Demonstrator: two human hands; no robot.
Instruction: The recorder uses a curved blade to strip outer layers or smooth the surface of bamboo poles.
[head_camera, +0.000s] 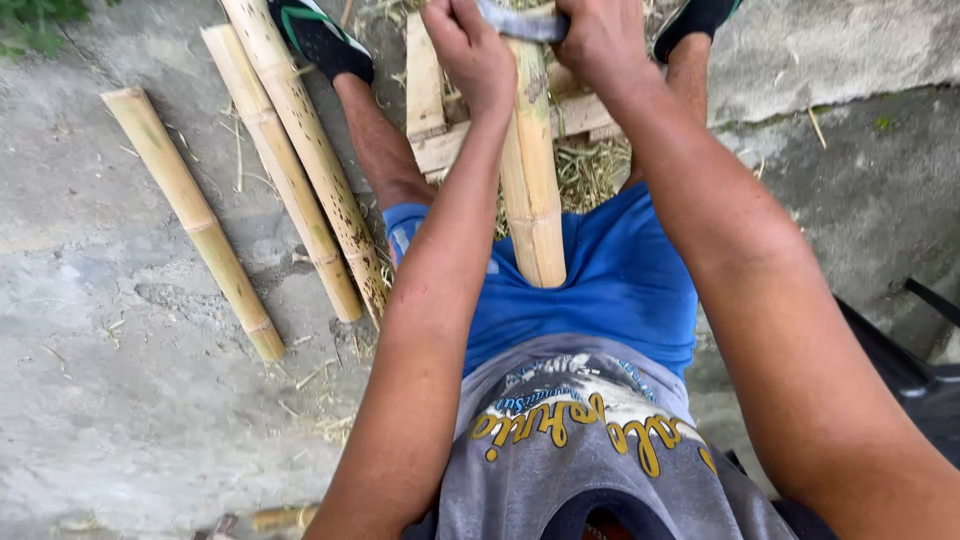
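- Both hands clamp one grey blade across the top of the frame: left hand (470, 55) on one end, right hand (600, 40) on the other.
- The blade (525, 22) sits on the upright bamboo pole (530, 170), top centre, braced between the thighs, probably to steady it.
- Three more bamboo poles (285, 160) lie on the concrete floor (120, 400), upper left.
- Wooden slats (425, 90) and straw lie behind.
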